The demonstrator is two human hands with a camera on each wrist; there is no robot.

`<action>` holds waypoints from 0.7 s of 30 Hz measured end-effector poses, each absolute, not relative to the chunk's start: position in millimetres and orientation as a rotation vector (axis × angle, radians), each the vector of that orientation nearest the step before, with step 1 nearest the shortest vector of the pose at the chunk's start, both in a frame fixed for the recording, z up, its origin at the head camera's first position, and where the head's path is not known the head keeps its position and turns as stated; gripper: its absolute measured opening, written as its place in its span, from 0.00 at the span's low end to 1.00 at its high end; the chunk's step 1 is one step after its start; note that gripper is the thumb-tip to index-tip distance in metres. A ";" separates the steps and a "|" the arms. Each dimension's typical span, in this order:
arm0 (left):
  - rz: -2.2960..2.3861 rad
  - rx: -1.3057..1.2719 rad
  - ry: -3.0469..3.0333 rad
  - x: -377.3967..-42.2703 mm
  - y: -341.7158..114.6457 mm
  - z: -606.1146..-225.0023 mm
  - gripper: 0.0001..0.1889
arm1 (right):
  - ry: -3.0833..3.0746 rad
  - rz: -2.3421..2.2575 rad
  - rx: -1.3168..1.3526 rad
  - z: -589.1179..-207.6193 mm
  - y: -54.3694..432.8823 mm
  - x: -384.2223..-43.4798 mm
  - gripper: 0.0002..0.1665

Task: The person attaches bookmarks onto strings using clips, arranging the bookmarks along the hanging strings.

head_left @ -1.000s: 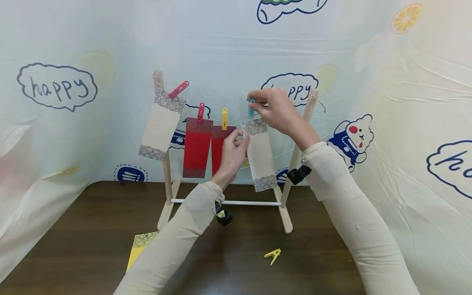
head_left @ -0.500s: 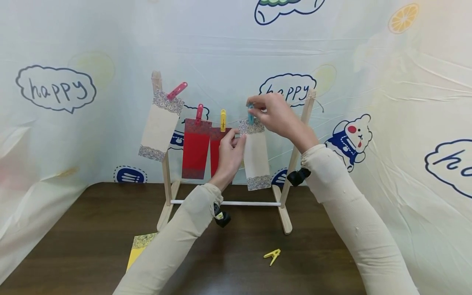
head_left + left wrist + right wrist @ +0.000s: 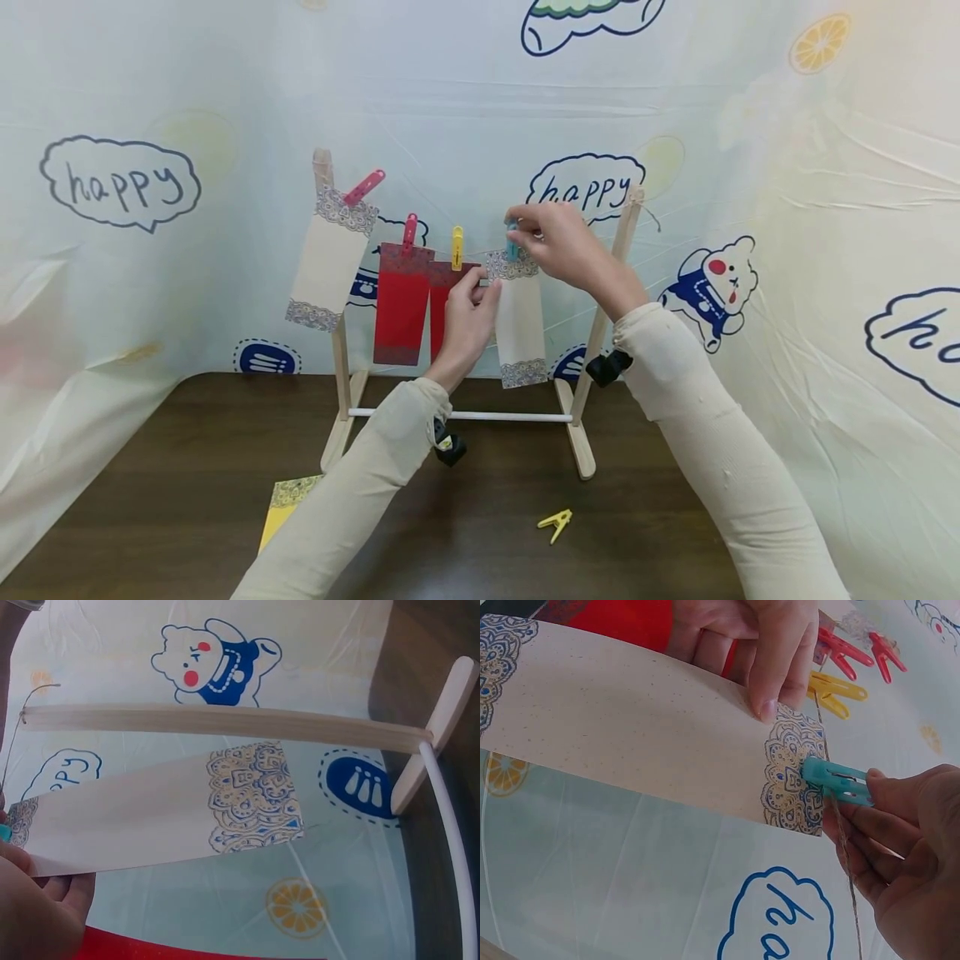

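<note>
My right hand [image 3: 562, 246] pinches a teal clothespin [image 3: 836, 780] between thumb and fingers. Its tips sit over the patterned top edge of a cream card [image 3: 652, 712], right at the string [image 3: 847, 855]. With thumb and fingers my left hand [image 3: 468, 321] pinches that card by its upper left edge. The card hangs down lengthwise, with lace-like bands at both ends. Just left of it a red card [image 3: 442, 292] hangs from a yellow clothespin [image 3: 457, 248], partly hidden behind my left hand.
A second red card [image 3: 400, 308] and another cream card [image 3: 330, 258] hang further left from pink clothespins. The string runs between the posts of a wooden stand [image 3: 341, 367]. On the table [image 3: 465, 517] lie a yellow clothespin [image 3: 555, 525] and a yellow card [image 3: 279, 517], partly under my left sleeve.
My right hand has lowered the teal clothespin from above the cream card onto its top edge. The card has swung slightly left and hangs straighter; my left hand keeps hold of its edge.
</note>
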State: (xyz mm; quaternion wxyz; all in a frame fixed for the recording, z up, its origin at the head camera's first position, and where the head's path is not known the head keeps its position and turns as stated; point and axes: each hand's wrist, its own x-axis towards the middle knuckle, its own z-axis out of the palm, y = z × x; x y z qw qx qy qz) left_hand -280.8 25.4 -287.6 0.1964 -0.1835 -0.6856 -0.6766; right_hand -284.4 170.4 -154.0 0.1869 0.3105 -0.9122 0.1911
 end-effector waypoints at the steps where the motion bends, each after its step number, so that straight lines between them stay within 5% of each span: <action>1: -1.892 -0.518 -1.922 -280.4 25.1 -287.3 0.08 | -2.566 0.532 0.874 -154.2 170.3 -284.3 0.16; 21: -1.479 -0.584 -2.270 -261.2 13.2 -316.8 0.10 | -2.625 0.512 0.833 -162.5 176.6 -275.4 0.25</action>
